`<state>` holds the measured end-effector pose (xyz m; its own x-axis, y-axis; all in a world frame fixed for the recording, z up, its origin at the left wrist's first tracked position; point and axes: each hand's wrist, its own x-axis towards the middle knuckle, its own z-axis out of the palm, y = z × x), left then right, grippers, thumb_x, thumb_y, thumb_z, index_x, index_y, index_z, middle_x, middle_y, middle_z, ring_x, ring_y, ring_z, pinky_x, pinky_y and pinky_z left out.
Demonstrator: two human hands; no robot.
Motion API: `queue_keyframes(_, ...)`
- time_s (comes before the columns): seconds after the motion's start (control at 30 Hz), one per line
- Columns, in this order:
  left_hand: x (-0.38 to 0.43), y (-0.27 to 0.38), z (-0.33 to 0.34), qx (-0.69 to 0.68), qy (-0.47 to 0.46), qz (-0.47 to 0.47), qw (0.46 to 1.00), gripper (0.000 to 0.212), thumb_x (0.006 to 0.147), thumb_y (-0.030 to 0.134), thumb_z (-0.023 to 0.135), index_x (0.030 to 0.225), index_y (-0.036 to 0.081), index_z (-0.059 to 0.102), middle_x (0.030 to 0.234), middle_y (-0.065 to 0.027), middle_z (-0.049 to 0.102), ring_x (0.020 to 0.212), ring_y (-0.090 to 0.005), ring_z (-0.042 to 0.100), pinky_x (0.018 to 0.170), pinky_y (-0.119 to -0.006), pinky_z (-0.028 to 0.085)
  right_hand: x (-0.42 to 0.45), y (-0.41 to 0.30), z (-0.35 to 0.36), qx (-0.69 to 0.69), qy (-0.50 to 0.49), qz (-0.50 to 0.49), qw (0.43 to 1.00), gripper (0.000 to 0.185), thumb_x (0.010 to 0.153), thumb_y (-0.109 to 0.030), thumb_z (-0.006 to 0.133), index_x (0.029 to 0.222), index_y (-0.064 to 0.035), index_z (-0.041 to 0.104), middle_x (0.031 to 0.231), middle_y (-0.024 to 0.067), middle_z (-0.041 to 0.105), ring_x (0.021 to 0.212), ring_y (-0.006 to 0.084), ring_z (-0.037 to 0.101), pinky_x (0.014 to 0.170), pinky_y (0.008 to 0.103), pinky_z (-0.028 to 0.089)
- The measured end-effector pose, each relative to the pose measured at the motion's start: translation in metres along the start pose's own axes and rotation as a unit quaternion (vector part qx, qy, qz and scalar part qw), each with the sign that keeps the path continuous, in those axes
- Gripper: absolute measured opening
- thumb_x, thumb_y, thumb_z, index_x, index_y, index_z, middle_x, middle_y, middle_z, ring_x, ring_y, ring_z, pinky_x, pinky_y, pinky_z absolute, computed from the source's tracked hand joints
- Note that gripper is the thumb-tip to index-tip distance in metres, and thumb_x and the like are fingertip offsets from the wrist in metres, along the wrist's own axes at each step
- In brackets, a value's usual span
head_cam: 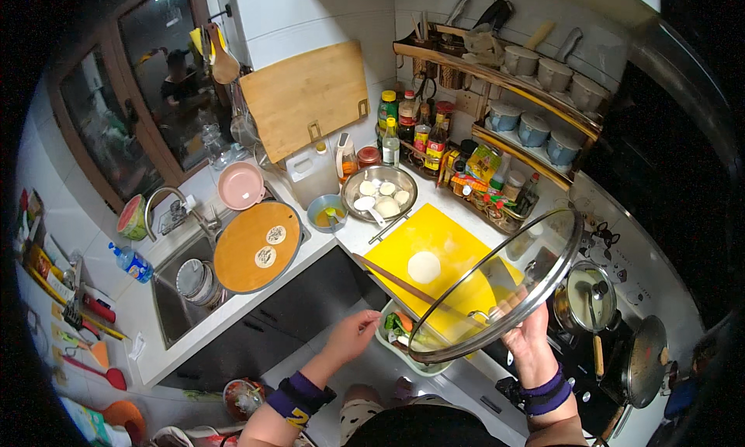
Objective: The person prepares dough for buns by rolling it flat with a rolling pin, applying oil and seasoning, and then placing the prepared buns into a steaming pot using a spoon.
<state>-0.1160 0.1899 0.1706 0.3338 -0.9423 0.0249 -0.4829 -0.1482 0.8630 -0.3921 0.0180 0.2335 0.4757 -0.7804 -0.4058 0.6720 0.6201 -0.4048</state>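
Note:
My right hand [528,329] grips a large glass lid with a metal rim [573,246], tilted upright over the counter; some fingers show through the glass. My left hand [351,337] is held in the air with loosely bent fingers and nothing visible in it. Beyond it lies a yellow mat [428,226] dusted with flour, bearing a flat round of dough [424,267]. A wooden rolling pin [396,279] rests along the mat's near side, its right end seen through the lid. Below the mat's edge is a pale green bin [428,370] with vegetable scraps.
Two filled discs [265,256] lie on a round brown board [244,272] over the sink edge. A steel bowl [355,205] holds dough pieces. Behind stand bottles [390,144]. At right, the stove carries a lidded pot [573,319] and a frying pan [643,362].

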Motion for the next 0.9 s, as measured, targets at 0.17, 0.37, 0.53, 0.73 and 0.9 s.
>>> queue_keyframes(0.17, 0.092, -0.062, -0.014, -0.200, 0.025, -0.055, 0.978, 0.025, 0.096, 0.017, 0.054, 0.112, -0.001, 0.059, 0.094, -0.0095, 0.068, 0.080, -0.0162, 0.065, 0.072, -0.027, 0.052, 0.039, 0.029, 0.003, -0.016, -0.004, -0.021, 1.000, 0.041, 0.099, -0.036, 0.038, 0.064, -0.0164, 0.043, 0.049, -0.0025, 0.033, 0.042, 0.0151, 0.034, 0.046, 0.0298, 0.036)
queue_keyframes(0.37, 0.221, -0.086, -0.022, -0.367, 0.013, -0.235, 0.900, 0.036, 0.099, 0.027, 0.050, 0.123, 0.000, 0.049, 0.106, -0.0114, 0.063, 0.085, -0.0201, 0.064, 0.074, -0.030, 0.053, 0.061, 0.068, 0.047, -0.016, 0.198, -0.120, 0.973, 0.041, 0.099, -0.038, 0.043, 0.064, -0.0166, 0.041, 0.051, -0.0085, 0.031, 0.039, 0.0040, 0.030, 0.033, 0.0183, 0.027)
queue_keyframes(0.53, 0.274, -0.112, -0.008, -0.437, -0.030, -0.360, 0.824, 0.046, 0.097, 0.033, 0.051, 0.128, 0.000, 0.041, 0.122, -0.0193, 0.056, 0.097, -0.0303, 0.063, 0.082, -0.039, 0.054, 0.073, 0.087, 0.055, 0.035, 0.215, -0.153, 0.964, 0.036, 0.099, -0.034, 0.045, 0.068, -0.0168, 0.043, 0.054, -0.0098, 0.034, 0.040, 0.0026, 0.032, 0.032, 0.0176, 0.025)
queue_keyframes(0.73, 0.308, -0.123, 0.005, -0.496, -0.045, -0.352, 0.792, 0.037, 0.097, 0.033, 0.052, 0.118, 0.003, 0.045, 0.112, -0.0160, 0.063, 0.090, -0.0270, 0.065, 0.077, -0.037, 0.054, 0.090, 0.113, 0.074, 0.046, 0.338, -0.175, 0.924, 0.041, 0.099, -0.039, 0.046, 0.064, -0.0183, 0.041, 0.050, -0.0102, 0.032, 0.039, 0.0018, 0.030, 0.032, 0.0168, 0.025)
queue_keyframes(0.9, 0.314, -0.137, 0.010, -0.480, -0.067, -0.388, 0.784, 0.029, 0.098, 0.030, 0.052, 0.108, 0.003, 0.051, 0.097, -0.0120, 0.066, 0.080, -0.0222, 0.065, 0.072, -0.034, 0.054, 0.103, 0.115, 0.077, 0.044, 0.398, -0.162, 0.902, 0.043, 0.099, -0.040, 0.044, 0.062, -0.0174, 0.041, 0.050, -0.0089, 0.033, 0.038, 0.0039, 0.028, 0.034, 0.0176, 0.024)
